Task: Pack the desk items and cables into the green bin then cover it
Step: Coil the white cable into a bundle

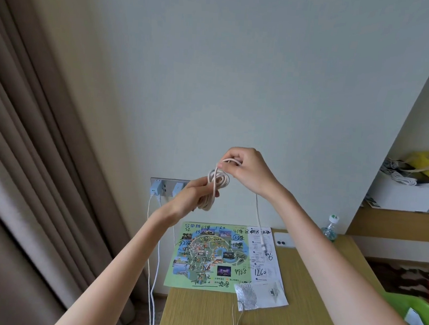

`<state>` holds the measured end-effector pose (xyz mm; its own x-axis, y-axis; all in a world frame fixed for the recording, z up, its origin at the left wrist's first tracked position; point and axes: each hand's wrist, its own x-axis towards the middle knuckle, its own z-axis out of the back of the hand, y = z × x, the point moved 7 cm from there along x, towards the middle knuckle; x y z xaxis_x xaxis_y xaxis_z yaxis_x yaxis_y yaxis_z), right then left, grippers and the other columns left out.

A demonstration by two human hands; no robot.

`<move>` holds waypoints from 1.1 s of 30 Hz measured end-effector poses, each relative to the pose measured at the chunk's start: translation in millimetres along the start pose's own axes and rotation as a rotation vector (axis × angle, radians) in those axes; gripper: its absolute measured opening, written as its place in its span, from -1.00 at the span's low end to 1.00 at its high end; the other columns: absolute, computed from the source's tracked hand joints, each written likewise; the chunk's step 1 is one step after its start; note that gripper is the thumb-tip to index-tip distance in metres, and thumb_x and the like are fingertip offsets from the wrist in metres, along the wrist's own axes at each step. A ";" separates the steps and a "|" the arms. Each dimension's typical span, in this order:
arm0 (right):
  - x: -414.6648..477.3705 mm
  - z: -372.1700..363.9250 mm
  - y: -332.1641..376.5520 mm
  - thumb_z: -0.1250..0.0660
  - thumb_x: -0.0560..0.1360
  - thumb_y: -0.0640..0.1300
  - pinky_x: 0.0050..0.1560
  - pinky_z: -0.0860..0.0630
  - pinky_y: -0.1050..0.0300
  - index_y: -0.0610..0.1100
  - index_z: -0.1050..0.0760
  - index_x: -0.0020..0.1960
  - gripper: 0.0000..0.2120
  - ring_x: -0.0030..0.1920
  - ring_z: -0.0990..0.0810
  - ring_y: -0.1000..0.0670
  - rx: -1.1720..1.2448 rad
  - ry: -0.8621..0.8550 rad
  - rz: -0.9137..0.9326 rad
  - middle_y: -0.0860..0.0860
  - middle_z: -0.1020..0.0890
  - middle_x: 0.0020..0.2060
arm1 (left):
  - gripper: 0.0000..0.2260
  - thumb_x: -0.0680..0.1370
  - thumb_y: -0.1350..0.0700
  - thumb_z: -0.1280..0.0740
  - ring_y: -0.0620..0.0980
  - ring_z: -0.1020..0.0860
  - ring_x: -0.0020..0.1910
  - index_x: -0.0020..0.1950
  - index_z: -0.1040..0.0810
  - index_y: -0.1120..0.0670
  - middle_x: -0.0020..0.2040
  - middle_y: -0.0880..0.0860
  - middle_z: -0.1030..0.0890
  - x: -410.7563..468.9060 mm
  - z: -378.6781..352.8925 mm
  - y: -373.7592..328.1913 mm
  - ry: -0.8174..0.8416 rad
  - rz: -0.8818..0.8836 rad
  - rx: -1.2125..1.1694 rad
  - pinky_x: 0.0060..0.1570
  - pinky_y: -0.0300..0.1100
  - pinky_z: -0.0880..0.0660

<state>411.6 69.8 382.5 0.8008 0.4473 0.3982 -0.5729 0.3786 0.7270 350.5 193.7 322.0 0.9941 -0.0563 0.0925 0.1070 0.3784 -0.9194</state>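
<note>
Now coiling cable [218,181], frame centre: my left hand [193,195] grips bundle, right hand [248,171] pinches loop; wrap tail snug, tuck end.

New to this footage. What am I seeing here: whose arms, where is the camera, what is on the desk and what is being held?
No machine here: a person wears one camera on the head, looking down past both bare arms. The left hand grips a coiled white cable; the right hand pinches a loop of it, and one end hangs down. On the desk are a map, a printed sheet, a phone and a bottle. The green bin shows at the right edge.
</note>
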 end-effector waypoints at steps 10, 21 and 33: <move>-5.6 10.9 -16.7 -0.47 0.46 -0.13 -0.33 -0.39 0.38 -0.15 -0.63 -0.13 -0.91 -0.38 -0.54 0.22 0.222 0.017 -0.026 0.14 -0.64 -0.37 | -0.84 0.52 -0.04 -0.28 -0.15 -0.30 -0.40 -0.16 -0.54 0.00 -0.39 -0.18 -0.43 0.5 -15.6 -19.1 0.131 -0.019 0.065 -0.44 -0.33 -0.21; -21.6 10.4 -46.6 -0.37 0.53 -0.20 -0.42 -0.20 0.29 -0.16 -0.51 -0.11 -0.93 -0.48 -0.26 0.12 0.656 0.087 -0.174 0.02 -0.42 -0.40 | -0.82 0.60 0.10 -0.27 -0.09 -0.26 -0.43 -0.09 -0.55 0.18 -0.40 -0.04 -0.40 -11.0 -36.8 -27.3 0.424 0.082 0.057 -0.39 -0.19 -0.13; -34.4 -10.5 -68.2 -0.24 0.54 -0.30 -0.43 -0.22 0.28 -0.10 -0.59 -0.14 -0.80 -0.38 -0.34 0.08 0.389 0.176 -0.314 -0.04 -0.53 -0.32 | -0.86 0.55 0.20 -0.36 -0.13 -0.26 -0.45 -0.11 -0.56 0.28 -0.40 -0.02 -0.36 -5.9 -29.9 -46.9 0.358 -0.023 0.128 -0.44 -0.30 -0.18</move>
<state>421.4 37.1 313.3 0.8630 0.5025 0.0521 -0.1761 0.2027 0.9633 339.1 148.7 353.2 0.9249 -0.3771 -0.0480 0.1530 0.4848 -0.8612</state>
